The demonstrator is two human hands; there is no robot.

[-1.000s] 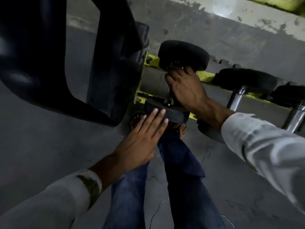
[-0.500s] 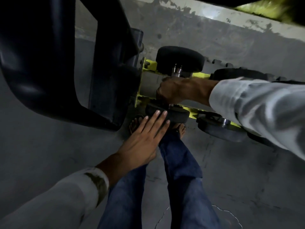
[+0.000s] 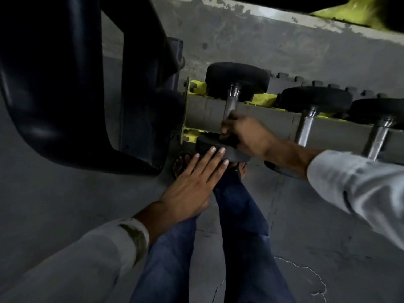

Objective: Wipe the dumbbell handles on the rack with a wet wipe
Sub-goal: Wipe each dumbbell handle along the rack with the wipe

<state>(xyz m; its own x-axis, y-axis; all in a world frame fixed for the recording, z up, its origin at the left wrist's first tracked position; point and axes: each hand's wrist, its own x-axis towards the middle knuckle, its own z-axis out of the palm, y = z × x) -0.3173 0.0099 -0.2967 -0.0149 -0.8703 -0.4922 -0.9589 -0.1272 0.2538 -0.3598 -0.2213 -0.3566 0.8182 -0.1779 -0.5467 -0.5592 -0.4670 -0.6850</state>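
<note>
We see a big black padded frame (image 3: 65, 84) filling the upper left. To its right runs a stained grey wall (image 3: 262, 47) topped by a pale, chipped band (image 3: 306, 20). Farther right, at the top edge, is a blurred yellow shape (image 3: 349, 9). Below the frame lies the concrete floor (image 3: 54, 204). Just off the frame's lower right corner stands a sandalled foot (image 3: 181, 162), with blue jeans (image 3: 240, 237) lower down.

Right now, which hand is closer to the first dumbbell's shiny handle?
Right. The right hand grips the handle at its lower end; the left hand rests on the near black weight.
</note>
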